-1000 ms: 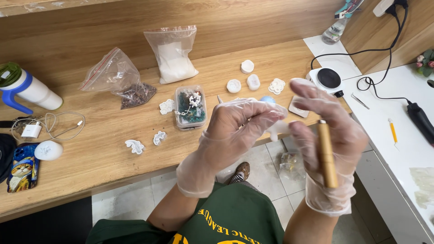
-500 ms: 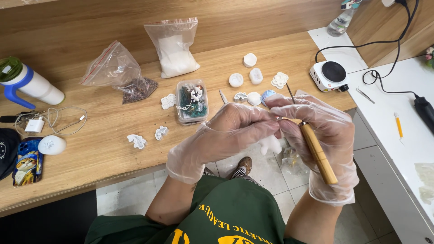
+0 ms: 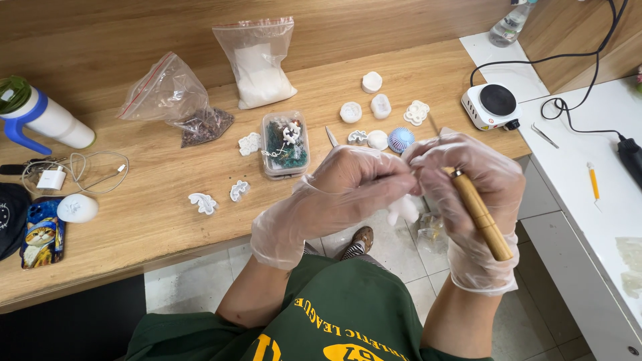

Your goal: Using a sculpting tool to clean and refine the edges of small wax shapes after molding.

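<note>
— What is in the hands just now?

— The left hand [image 3: 348, 190], in a thin clear glove, is curled shut on a small white piece [image 3: 403, 208] that peeks out below the fingers, held out in front of the wooden bench [image 3: 134, 234], over the floor. The right hand [image 3: 478, 200] is wrapped tight around a wooden-handled tool [image 3: 480, 215], its thin metal tip pointing up towards the bench.

— How would that white piece handle?

— Light, I judge, and stiff but brittle, like the little white ornaments [image 3: 416, 111] lying on the bench. Thin edges could chip. Best pinched by its thicker body between fingertips, not by any frill. The gloves look slippery, so a firm but gentle squeeze suits it.

— And the tool?

— Rigid and slender; held along the handle like a pen, well back from the tip.

— What differs from a second ago?

— Then the hands were apart, the left spread open and the tool held upright by the right. Now they have come together, touching, with the tool slanted. The plastic box [image 3: 285, 144] and the two bags [image 3: 257, 60] lie as before.
</note>
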